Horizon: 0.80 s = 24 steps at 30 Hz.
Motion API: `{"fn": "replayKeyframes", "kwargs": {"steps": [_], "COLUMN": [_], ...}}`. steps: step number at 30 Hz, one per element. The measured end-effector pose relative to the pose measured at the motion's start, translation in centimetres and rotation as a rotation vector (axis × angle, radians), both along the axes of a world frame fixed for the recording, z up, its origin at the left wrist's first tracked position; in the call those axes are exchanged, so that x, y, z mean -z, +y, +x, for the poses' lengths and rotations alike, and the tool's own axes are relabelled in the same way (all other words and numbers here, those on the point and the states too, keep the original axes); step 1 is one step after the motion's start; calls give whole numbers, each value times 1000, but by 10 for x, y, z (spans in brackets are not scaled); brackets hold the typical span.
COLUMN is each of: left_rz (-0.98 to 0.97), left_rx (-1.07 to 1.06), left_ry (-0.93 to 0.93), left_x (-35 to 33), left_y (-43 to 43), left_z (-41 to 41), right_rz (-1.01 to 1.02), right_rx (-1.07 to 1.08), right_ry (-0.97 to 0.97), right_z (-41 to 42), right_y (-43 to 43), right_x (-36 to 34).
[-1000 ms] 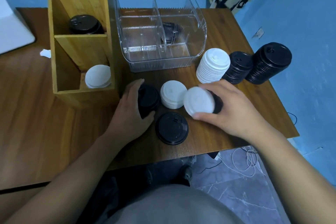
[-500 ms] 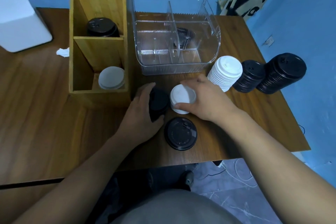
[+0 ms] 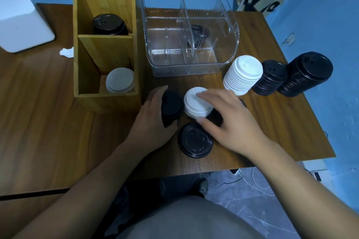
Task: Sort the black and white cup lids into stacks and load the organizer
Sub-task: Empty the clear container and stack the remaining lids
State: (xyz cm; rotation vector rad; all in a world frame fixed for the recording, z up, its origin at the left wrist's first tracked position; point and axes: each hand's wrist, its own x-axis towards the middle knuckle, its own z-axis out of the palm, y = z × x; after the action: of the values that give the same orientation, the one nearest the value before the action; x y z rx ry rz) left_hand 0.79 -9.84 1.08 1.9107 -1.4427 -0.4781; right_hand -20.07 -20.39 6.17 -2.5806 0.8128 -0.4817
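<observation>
My left hand grips a short stack of black lids in front of the wooden organizer. My right hand lies with straight fingers on a short white lid stack, its thumb at the stack's near edge. Partly hidden under the palm is another black lid. A single black lid lies flat nearer me. The organizer's front slot holds white lids and its middle slot black lids. To the right lean a tall white stack and two black stacks.
A clear plastic bin with dividers stands behind the hands, with a few black lids inside. At far left are a white box and a crumpled tissue. The table's near edge runs just below the single black lid.
My right hand carried a white lid leftward and set it on the short white stack, where its fingers now rest. My left hand kept hold of the black stack.
</observation>
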Motion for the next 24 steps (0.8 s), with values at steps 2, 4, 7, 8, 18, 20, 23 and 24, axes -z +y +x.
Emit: {"fn": "replayKeyframes", "kwargs": {"steps": [2,4,7,8,18,20,23,24], "left_rz": [-2,-1,1,3,9,4,4,5], "left_rx": [5,3,-1,-1,-1,1,6,6], "left_ry": [-4,-9,-8,-4,-1,-9,-11,-8], "left_x": [0,0,0,-1,1,1,1,1], "left_y": [0,-1,-1,0,0,0,0,0], "left_z": [0,0,-1,-1,0,0,0,0], "right_rz": [13,-8,-79,-63,83,51,66,101], "right_rx": [-36,-11,15,-20,194,193,70,22], "right_ry": [-37,43,227,248,92,192,226,215], "right_z": [-16,-24,-24,-24,-34,-20,-11,-13], "right_y": [21,39,53,54,62,67,65,62], "right_x": [3,11,25,28,26,29,27,26]}}
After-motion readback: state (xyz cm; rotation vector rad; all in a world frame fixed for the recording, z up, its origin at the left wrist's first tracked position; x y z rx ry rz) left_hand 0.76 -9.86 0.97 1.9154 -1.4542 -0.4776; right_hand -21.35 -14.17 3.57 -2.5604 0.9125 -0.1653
